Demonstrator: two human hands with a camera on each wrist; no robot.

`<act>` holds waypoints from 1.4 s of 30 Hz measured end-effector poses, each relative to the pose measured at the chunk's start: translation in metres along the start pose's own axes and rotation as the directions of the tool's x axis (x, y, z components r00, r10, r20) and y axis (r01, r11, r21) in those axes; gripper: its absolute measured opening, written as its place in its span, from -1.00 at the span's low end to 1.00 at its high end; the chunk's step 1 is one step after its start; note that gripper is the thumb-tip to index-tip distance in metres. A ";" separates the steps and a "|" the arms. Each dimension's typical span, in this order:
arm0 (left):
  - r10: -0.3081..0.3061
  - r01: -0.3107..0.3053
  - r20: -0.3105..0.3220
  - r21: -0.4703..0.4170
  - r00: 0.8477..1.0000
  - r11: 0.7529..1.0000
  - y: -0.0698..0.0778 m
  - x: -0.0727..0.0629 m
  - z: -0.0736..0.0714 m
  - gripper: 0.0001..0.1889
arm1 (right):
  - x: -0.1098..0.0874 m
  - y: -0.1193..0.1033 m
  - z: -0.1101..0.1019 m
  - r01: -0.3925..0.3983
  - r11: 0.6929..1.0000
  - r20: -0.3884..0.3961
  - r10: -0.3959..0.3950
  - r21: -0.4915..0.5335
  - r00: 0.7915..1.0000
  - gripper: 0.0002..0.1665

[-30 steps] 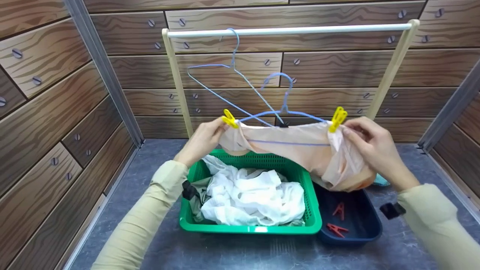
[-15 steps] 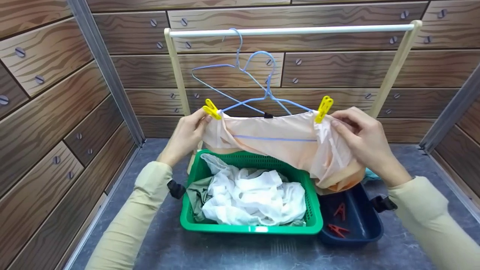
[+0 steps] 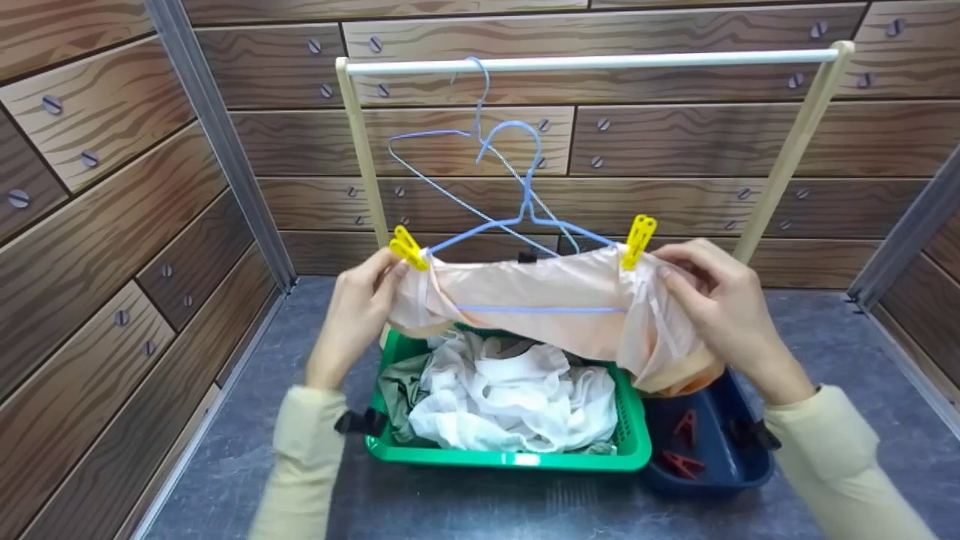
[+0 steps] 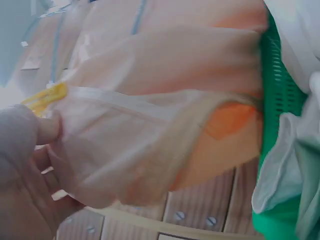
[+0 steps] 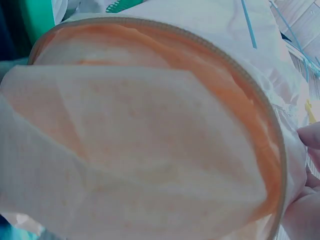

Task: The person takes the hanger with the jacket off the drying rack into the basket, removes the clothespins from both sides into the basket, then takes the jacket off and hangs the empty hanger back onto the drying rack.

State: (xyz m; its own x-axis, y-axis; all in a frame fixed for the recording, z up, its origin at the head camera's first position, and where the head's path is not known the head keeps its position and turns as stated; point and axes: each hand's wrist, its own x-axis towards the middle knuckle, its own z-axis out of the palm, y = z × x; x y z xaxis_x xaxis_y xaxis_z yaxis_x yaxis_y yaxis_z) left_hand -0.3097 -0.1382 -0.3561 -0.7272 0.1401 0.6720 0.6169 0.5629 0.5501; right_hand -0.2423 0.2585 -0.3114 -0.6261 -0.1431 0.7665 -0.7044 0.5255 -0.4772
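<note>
A peach satin garment (image 3: 540,337) with an elastic-edged opening (image 5: 277,135) spans a blue wire hanger (image 3: 525,210). Yellow clothespins clip it on: one clothespin (image 3: 409,247) at the left shoulder, another clothespin (image 3: 639,241) at the right. My left hand (image 3: 352,319) pinches the garment's left corner just below its clothespin. At the opposite corner, my right hand (image 3: 724,311) pinches the cloth beside the other clothespin. The hanger's hook stands free, below the rail and in front of a second blue hanger (image 3: 431,180). The garment's lower right part sags over a dark blue bin.
A white rail (image 3: 637,60) on wooden posts crosses the back, with the second hanger hooked on it. Below stands a green basket (image 3: 510,460) of crumpled white and grey-green cloth (image 3: 517,397). Red clothespins (image 3: 682,465) lie in the dark blue bin (image 3: 739,480).
Both hands have carried the garment and hanger leftward, first up and then down again. The hanger's hook has shifted left, now overlapping the hanging one. Both hands keep their pinch.
</note>
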 end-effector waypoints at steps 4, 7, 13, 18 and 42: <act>-0.053 0.054 -0.023 0.014 0.998 0.998 0.006 -0.018 0.003 -0.83 | -0.008 0.000 0.005 0.004 1.000 -0.004 -0.004 0.014 1.000 -0.78; -0.083 0.085 -0.043 0.045 0.996 0.995 0.009 -0.029 0.004 -0.83 | -0.014 0.001 0.009 0.000 1.000 -0.006 0.000 0.023 1.000 -0.78; -0.097 0.104 -0.112 0.057 0.989 0.993 0.015 -0.045 0.006 -0.81 | -0.024 0.004 0.016 -0.039 0.997 -0.003 0.039 0.064 0.999 -0.76; -0.108 0.117 -0.173 0.046 0.979 0.992 0.015 -0.056 0.013 -0.79 | -0.032 0.007 0.021 -0.048 0.995 0.014 0.047 0.084 0.999 -0.75; -0.098 0.101 -0.182 0.007 0.978 0.995 0.005 -0.068 0.021 -0.83 | -0.001 0.022 0.008 -0.346 0.918 0.346 0.266 0.194 0.900 -0.68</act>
State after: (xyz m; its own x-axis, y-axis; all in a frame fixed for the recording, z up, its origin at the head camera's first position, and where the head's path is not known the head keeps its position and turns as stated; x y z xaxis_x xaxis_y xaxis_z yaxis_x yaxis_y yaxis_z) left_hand -0.2640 -0.1274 -0.4094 -0.7169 -0.0665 0.6940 0.5383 0.5798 0.6116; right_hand -0.2595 0.2636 -0.3259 -0.8666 -0.2790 0.4138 -0.4945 0.3694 -0.7868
